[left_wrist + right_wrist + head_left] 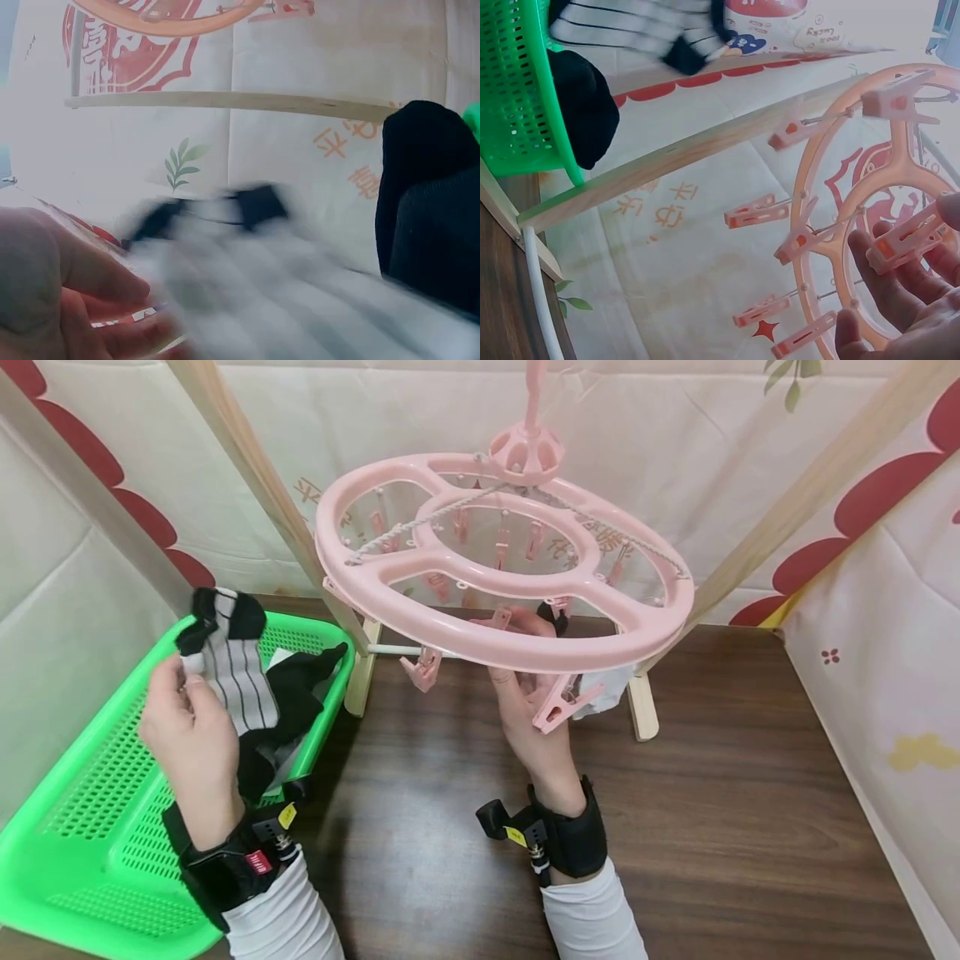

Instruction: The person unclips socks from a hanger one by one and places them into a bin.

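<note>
Between the thumb and fingers of my left hand (pixel 187 727) is a white sock (pixel 238 681) with thin dark stripes and black ends, held up over the green basket's far end. In the left wrist view that sock is blurred. My right hand (pixel 536 710) is under the pink round hanging rack (pixel 480 652), partly hidden by its rim. A pink clothespin (pixel 907 240) is pinched by its thumb and fingers in the right wrist view. A whitish cloth piece (pixel 607 689) hangs just beyond the right hand.
Black socks (pixel 300 689) lie in the green basket (pixel 82 793) on the left. More pink clips (pixel 423 670) dangle around the rack. Wooden legs (pixel 641 706) and a white crossbar (pixel 405 651) stand on the dark wood table (pixel 420 827).
</note>
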